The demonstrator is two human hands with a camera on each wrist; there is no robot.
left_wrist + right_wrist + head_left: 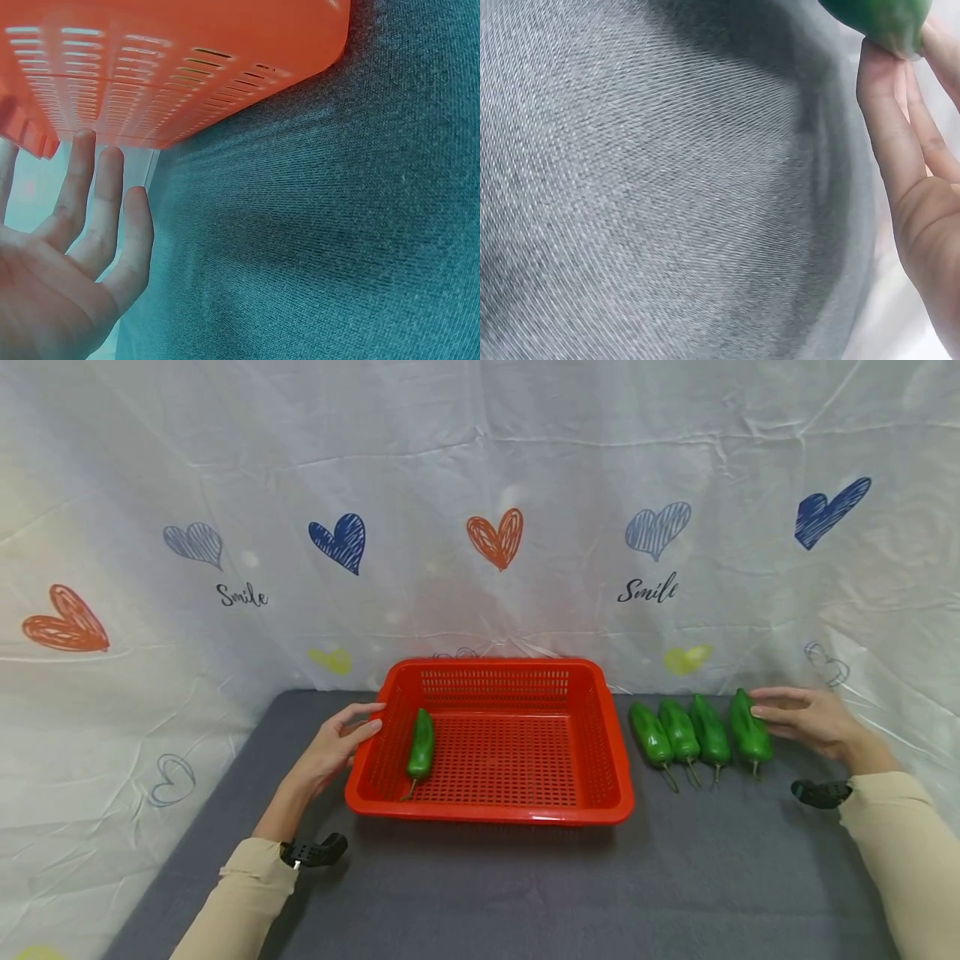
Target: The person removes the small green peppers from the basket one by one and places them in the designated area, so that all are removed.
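Observation:
In the head view, a red plastic basket point(480, 814) with slotted walls stands on the grey cloth. One green pepper point(422, 745) lies inside it, near the left wall. My left hand point(333, 747) is at the basket's left rim with fingers loosely extended; the left wrist view shows its fingers point(109, 176) beside the outer wall. To the right of the basket, my right hand point(817, 722) pinches the upper end of the rightmost green pepper point(750, 731) between thumb and fingers. That pepper's tip point(889, 22) shows between the fingertips in the right wrist view.
Several more green peppers point(678, 731) lie in a row between the basket and my right hand, stems toward me. Behind the grey-covered table point(480, 893) hangs a white curtain point(480, 468) printed with hearts. Each wrist wears a black strap point(318, 852).

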